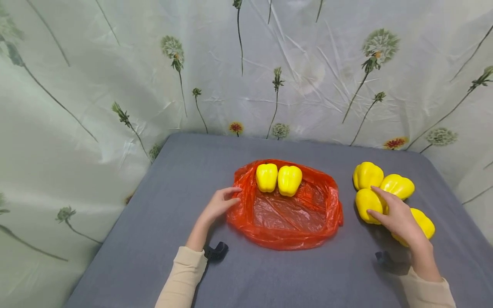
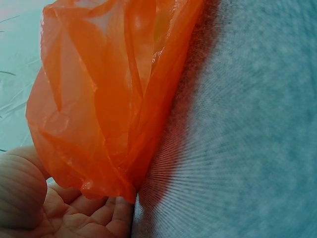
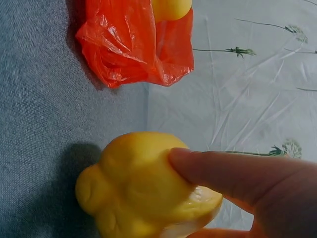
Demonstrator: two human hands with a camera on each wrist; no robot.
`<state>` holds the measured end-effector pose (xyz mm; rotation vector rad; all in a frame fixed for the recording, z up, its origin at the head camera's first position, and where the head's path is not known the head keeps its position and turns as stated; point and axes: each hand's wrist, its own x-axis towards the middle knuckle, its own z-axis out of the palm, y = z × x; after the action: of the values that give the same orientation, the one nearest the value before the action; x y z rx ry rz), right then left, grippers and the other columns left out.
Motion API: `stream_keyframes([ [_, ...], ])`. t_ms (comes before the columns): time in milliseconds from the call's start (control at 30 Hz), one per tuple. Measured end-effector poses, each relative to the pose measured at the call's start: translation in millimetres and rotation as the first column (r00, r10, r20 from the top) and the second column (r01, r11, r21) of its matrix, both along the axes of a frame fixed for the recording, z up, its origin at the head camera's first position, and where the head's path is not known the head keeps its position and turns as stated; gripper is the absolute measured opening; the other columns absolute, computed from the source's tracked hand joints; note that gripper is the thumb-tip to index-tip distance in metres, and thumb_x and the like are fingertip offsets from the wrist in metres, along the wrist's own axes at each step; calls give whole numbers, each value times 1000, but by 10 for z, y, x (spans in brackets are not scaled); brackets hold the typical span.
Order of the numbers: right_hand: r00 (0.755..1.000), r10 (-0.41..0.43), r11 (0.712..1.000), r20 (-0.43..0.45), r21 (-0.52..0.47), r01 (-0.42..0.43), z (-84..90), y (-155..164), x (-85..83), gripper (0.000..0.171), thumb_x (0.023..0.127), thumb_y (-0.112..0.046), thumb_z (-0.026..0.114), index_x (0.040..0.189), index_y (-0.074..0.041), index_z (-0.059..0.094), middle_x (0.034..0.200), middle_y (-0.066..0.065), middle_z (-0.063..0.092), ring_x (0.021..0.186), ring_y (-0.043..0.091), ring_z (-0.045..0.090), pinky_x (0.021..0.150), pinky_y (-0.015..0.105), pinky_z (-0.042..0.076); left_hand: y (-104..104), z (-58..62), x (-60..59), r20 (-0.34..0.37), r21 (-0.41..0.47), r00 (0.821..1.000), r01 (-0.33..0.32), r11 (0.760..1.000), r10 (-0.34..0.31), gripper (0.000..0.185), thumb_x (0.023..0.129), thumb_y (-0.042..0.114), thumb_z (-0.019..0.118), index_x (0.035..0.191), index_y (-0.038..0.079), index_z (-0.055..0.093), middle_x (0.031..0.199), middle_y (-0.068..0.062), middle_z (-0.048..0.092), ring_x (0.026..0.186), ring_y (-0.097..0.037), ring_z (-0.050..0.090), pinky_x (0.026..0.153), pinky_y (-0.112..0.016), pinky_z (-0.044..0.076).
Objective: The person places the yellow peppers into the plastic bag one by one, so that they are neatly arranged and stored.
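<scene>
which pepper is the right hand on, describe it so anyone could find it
On the grey table, right of the red bag, lies a cluster of four yellow peppers. The right hand rests on the one at the cluster's near left, closest to the bag. Unlike its neighbours, it has fingers laid over its top.

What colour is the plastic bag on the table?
The plastic bag is orange-red and see-through; the head view shows it best.
</scene>
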<state>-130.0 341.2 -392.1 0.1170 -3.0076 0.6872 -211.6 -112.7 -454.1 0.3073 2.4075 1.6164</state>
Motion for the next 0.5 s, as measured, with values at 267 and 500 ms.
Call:
stream_keyframes([
  [267, 994, -64, 997, -88, -55, 59, 29, -95, 26, 72, 85, -25, 67, 142, 1, 31, 131, 36, 41, 115, 50, 37, 88, 66, 33, 7, -24, 13, 0, 11, 1000, 2, 1000, -2, 36, 89, 7, 56, 125, 0, 57, 127, -20, 59, 119, -34, 55, 101, -46, 45],
  [500, 965, -155, 978, -213, -172, 119, 47, -244, -23, 72, 84, -26, 69, 143, -7, 35, 132, 31, 46, 110, 43, 47, 73, 5, 38, 0, -11, 4, -4, 8, 1000, -7, 1000, 8, 36, 89, 7, 56, 125, 1, 58, 128, -20, 59, 121, -34, 54, 103, -47, 43],
])
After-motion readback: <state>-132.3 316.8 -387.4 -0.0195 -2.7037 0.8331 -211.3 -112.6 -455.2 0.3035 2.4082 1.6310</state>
